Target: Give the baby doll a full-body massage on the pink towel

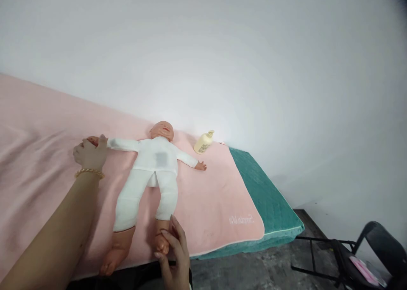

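Note:
A baby doll (pixel 155 154) in a white cloth suit lies on its back, arms spread and legs toward me. My left hand (pixel 90 153), with a gold bracelet at the wrist, is closed around the doll's hand at the left, which shows partly above my fingers. At the doll's foot on the right (pixel 161 242), my right hand (pixel 176 252) curves around it with thumb and fingers touching. The doll's other foot (pixel 116 252) and its other hand (pixel 201 166) lie free on the pink blanket (pixel 219 196).
A cream pump bottle (pixel 203 142) stands beside the doll's shoulder, near the white wall (pixel 222 61). Under the blanket is a green mattress (pixel 267 192), whose edge drops to a grey floor (pixel 248 273). A black folding chair (pixel 375 247) with a pink item stands at lower right.

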Available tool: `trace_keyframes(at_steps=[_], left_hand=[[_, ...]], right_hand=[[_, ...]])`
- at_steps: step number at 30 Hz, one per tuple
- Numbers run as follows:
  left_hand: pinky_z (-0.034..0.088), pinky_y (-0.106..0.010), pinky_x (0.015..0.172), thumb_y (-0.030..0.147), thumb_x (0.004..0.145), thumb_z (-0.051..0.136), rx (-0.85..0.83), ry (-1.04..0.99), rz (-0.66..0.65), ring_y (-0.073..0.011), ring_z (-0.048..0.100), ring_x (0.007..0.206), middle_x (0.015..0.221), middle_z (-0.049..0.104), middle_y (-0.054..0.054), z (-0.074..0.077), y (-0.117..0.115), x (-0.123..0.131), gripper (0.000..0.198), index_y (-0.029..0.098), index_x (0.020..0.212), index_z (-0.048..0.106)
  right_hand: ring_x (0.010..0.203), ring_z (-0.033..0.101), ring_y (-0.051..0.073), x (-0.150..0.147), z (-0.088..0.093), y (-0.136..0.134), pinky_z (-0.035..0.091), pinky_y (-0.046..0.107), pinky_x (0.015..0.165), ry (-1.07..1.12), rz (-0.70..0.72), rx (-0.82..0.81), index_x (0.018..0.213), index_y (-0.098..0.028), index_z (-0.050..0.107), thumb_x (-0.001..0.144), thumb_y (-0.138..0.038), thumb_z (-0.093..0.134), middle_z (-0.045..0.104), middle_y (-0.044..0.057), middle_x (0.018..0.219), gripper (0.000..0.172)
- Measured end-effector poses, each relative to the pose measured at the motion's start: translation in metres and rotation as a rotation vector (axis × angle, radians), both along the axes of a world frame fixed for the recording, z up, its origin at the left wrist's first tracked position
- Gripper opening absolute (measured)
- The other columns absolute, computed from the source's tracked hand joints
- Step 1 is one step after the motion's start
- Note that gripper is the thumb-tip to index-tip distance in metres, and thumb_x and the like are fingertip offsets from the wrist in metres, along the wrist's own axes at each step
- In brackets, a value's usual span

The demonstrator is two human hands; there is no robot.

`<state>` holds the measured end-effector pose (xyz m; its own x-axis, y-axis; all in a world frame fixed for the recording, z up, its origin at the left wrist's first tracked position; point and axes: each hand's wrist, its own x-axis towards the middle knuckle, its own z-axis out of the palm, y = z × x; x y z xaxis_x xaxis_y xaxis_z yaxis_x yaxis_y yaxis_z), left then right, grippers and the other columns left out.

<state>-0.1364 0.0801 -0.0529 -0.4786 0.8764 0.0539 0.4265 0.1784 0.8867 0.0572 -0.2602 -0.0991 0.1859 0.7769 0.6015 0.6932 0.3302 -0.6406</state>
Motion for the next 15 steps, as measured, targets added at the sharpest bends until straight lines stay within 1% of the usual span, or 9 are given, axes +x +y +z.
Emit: trace_keyframes(at_steps=[2, 4, 7, 10, 11, 12, 13, 14, 15], left_hand=[[0.019, -0.06, 0.112, 0.038, 0.094, 0.052, -0.021, 0.007, 0.002, -0.0459, 0.03, 0.139, 0.141, 0.041, -0.04, -0.001, 0.0, 0.003, 0.064, -0.017, 0.128, 0.045], [0.017, -0.061, 0.113, 0.038, 0.094, 0.052, -0.014, -0.001, 0.013, -0.0467, 0.025, 0.141, 0.144, 0.035, -0.04, 0.0, -0.002, 0.005, 0.069, -0.018, 0.132, 0.039], [0.016, -0.063, 0.113, 0.038, 0.094, 0.051, 0.06, -0.018, 0.038, -0.0474, 0.021, 0.142, 0.149, 0.027, -0.039, 0.004, -0.006, 0.007, 0.073, -0.015, 0.141, 0.03], [0.014, -0.057, 0.116, 0.034, 0.096, 0.045, 0.238, -0.003, -0.004, -0.0374, 0.022, 0.144, 0.15, 0.032, -0.03, 0.014, -0.012, 0.016, 0.065, -0.005, 0.145, 0.03], [0.016, -0.052, 0.117, 0.032, 0.096, 0.042, 0.301, 0.004, -0.056, -0.0334, 0.026, 0.143, 0.148, 0.038, -0.027, 0.018, -0.014, 0.021, 0.06, -0.002, 0.144, 0.033], [0.021, -0.049, 0.117, 0.032, 0.096, 0.04, 0.354, 0.009, -0.131, -0.0303, 0.033, 0.14, 0.144, 0.044, -0.024, 0.022, -0.015, 0.028, 0.055, 0.0, 0.141, 0.039], [0.027, -0.046, 0.115, 0.033, 0.095, 0.038, 0.395, 0.013, -0.226, -0.0285, 0.041, 0.135, 0.14, 0.05, -0.021, 0.026, -0.015, 0.037, 0.051, 0.003, 0.136, 0.047], [0.036, -0.043, 0.11, 0.035, 0.095, 0.037, 0.419, 0.014, -0.337, -0.0275, 0.051, 0.126, 0.132, 0.058, -0.019, 0.029, -0.015, 0.047, 0.047, 0.005, 0.127, 0.055], [0.042, -0.042, 0.105, 0.037, 0.093, 0.037, 0.43, 0.018, -0.454, -0.0271, 0.058, 0.116, 0.122, 0.065, -0.017, 0.031, -0.014, 0.057, 0.044, 0.009, 0.116, 0.062]], right_hand=[[0.132, 0.054, 0.026, -0.001, -0.006, -0.001, 0.054, 0.037, 0.101, -0.004, -0.012, -0.008, 0.128, -0.027, 0.06, 0.094, -0.025, 0.057, 0.051, 0.013, 0.146, 0.034], [0.131, 0.055, 0.026, 0.001, -0.01, -0.002, 0.054, 0.039, 0.101, -0.02, -0.015, -0.016, 0.129, -0.027, 0.06, 0.095, -0.024, 0.056, 0.052, 0.013, 0.145, 0.034], [0.133, 0.052, 0.029, 0.005, -0.007, -0.004, 0.052, 0.043, 0.103, -0.014, 0.022, -0.003, 0.132, -0.029, 0.058, 0.092, -0.032, 0.062, 0.05, 0.012, 0.147, 0.04], [0.139, 0.045, 0.031, 0.014, 0.008, 0.0, 0.046, 0.047, 0.109, 0.082, 0.106, 0.023, 0.141, -0.031, 0.05, 0.086, -0.048, 0.069, 0.045, 0.011, 0.152, 0.061], [0.14, 0.043, 0.031, 0.019, 0.015, 0.007, 0.044, 0.047, 0.111, 0.153, 0.104, 0.014, 0.143, -0.031, 0.047, 0.087, -0.051, 0.066, 0.044, 0.01, 0.153, 0.063], [0.14, 0.043, 0.03, 0.024, 0.022, 0.016, 0.042, 0.046, 0.112, 0.252, 0.071, -0.008, 0.144, -0.03, 0.046, 0.09, -0.052, 0.062, 0.043, 0.01, 0.153, 0.06], [0.14, 0.043, 0.028, 0.031, 0.029, 0.029, 0.04, 0.046, 0.113, 0.377, 0.021, -0.053, 0.143, -0.029, 0.048, 0.093, -0.05, 0.057, 0.043, 0.009, 0.153, 0.054], [0.136, 0.049, 0.026, 0.039, 0.034, 0.045, 0.042, 0.043, 0.112, 0.522, -0.059, -0.082, 0.139, -0.027, 0.052, 0.095, -0.046, 0.055, 0.048, 0.009, 0.149, 0.048], [0.133, 0.051, 0.024, 0.047, 0.038, 0.064, 0.044, 0.041, 0.11, 0.685, -0.127, -0.136, 0.133, -0.025, 0.056, 0.093, -0.042, 0.059, 0.052, 0.008, 0.146, 0.043]])
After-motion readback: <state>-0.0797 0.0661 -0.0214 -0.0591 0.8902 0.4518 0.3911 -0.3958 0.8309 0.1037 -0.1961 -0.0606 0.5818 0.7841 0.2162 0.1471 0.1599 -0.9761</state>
